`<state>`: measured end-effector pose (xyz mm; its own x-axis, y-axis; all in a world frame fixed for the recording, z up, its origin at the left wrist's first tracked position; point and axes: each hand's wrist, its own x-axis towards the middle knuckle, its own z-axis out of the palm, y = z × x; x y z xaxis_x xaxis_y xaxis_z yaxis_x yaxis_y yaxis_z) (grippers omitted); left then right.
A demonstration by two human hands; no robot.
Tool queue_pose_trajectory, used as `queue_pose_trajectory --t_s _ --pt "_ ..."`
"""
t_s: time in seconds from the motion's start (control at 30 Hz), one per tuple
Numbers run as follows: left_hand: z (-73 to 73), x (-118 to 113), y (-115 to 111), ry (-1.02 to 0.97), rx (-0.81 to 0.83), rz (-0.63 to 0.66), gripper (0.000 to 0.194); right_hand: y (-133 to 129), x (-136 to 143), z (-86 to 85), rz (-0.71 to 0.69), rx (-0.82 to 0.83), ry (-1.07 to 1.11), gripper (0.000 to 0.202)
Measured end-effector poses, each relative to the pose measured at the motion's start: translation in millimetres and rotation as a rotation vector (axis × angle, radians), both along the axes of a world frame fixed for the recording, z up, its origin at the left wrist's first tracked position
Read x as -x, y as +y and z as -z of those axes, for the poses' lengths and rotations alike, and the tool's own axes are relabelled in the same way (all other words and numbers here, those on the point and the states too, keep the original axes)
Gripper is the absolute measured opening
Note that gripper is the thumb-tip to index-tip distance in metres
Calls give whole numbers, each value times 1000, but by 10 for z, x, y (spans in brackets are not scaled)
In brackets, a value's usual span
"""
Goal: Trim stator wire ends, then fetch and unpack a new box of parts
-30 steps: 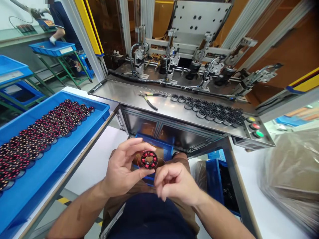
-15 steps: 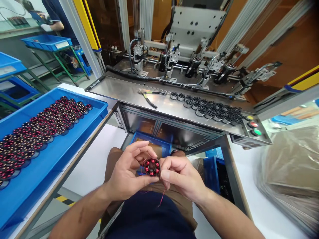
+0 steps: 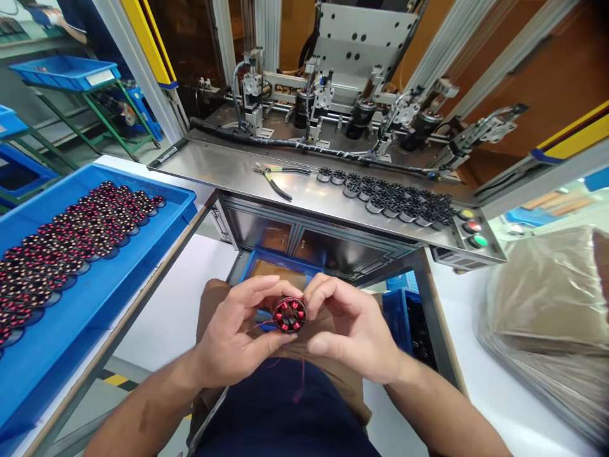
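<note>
A small round stator [image 3: 290,315] with red wire coils is tilted face-up above my lap. My left hand [image 3: 240,327] grips it, thumb at its lower edge and fingers over the top. Loose thin red wire trails below it and to its left. At the stator's right rim are the bent fingers of my right hand [image 3: 354,330]. Its thumb stands apart from them, and I see nothing between thumb and fingers. The undersides of the right fingertips are hidden.
On my left, a blue tray [image 3: 178,197] holds rows of wound stators [image 3: 85,231]. Cutting pliers [image 3: 280,181] and grey-black cores [image 3: 399,197] lie on the machine's metal ledge. A button box [image 3: 476,238] sits at its right end, near plastic-wrapped stock [image 3: 547,298]. A co-worker [image 3: 102,28] stands far left.
My right thumb has moved away from its fingers, and the fingers have risen along the stator's right rim. The hanging wire has swung left. The whole view has shifted slightly.
</note>
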<state>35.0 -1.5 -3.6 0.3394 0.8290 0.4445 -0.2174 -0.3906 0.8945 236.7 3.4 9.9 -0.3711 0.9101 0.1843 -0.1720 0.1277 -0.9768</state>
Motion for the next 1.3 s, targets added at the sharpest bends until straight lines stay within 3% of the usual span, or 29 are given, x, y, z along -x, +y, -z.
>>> queue_pose_trajectory --t_s 0.2,0.4,0.47,0.57,0.73,0.83,0.93,1.03,1.2,1.3 --pt "-36 38 -21 -26 130 36 71 -46 143 57 89 21 52 16" --pt "-49 65 35 -101 345 99 40 -101 178 113 201 -2 31 17" --pt "-23 51 50 -172 413 144 41 -114 198 117 220 -27 29 17" --pt "19 16 60 -256 456 150 58 -129 228 147 233 -58 18 17" --pt "36 -26 34 -61 239 -131 44 -148 243 224 212 -44 -2 14" --pt "59 -20 -11 59 39 -256 52 -134 249 218 169 -35 50 11" --pt "99 -5 -47 80 -42 -268 64 -105 283 189 106 -16 138 16" --pt "120 4 -45 62 -102 -261 63 -103 347 198 62 57 218 13" --pt "106 11 0 -3 -85 -241 58 -160 442 312 158 230 291 21" --pt "104 21 15 30 -99 -269 56 -154 432 323 190 180 260 15"
